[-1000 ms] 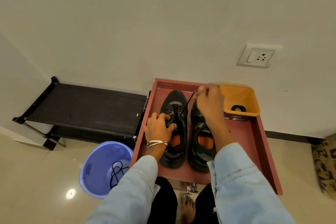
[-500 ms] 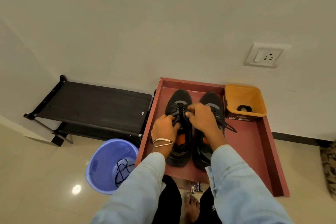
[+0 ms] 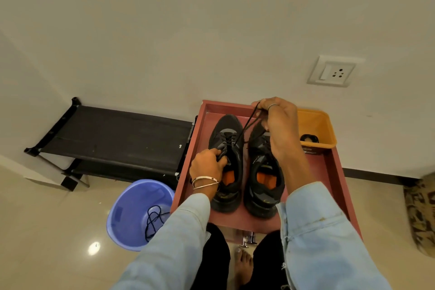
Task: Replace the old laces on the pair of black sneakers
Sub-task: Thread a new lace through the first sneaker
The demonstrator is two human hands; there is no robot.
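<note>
- 2 black sneakers stand side by side in a red tray (image 3: 334, 172), toes pointing to the far wall, heels near the person.
- The left sneaker (image 3: 229, 148) is partly laced across its far half; its orange insole shows in the opening.
- The left hand (image 3: 207, 167) rests on the left sneaker's near lacing area, fingers curled and pinching the tongue or lace there; which of the 2 cannot be told. 2 thin bangles sit on that wrist.
- The right hand (image 3: 280, 122) is raised over the far end of the right sneaker (image 3: 263, 179), fingers pressed together and pinching the end of a black lace (image 3: 247, 125). A ring shows on 1 finger.
- The lace runs taut from that pinch down and to the left, into the eyelets of the left sneaker.
- The right sneaker's toe is hidden behind the right hand and forearm; its orange insole is visible, and its lacing is too covered to judge.
- An orange bin (image 3: 322, 125) sits in the far right corner of the tray, just beside the right hand, with a small dark coiled item (image 3: 309, 138) inside.
- A purple bucket (image 3: 131, 209) stands on the floor left of the tray, near the person, holding a loose black lace (image 3: 154, 221).
- A low black rack (image 3: 113, 139) stands against the wall to the far left.
- A wall socket (image 3: 332, 73) is on the wall, far right.
- Both forearms wear light blue sleeves; a bare foot (image 3: 243, 263) shows between the knees.
</note>
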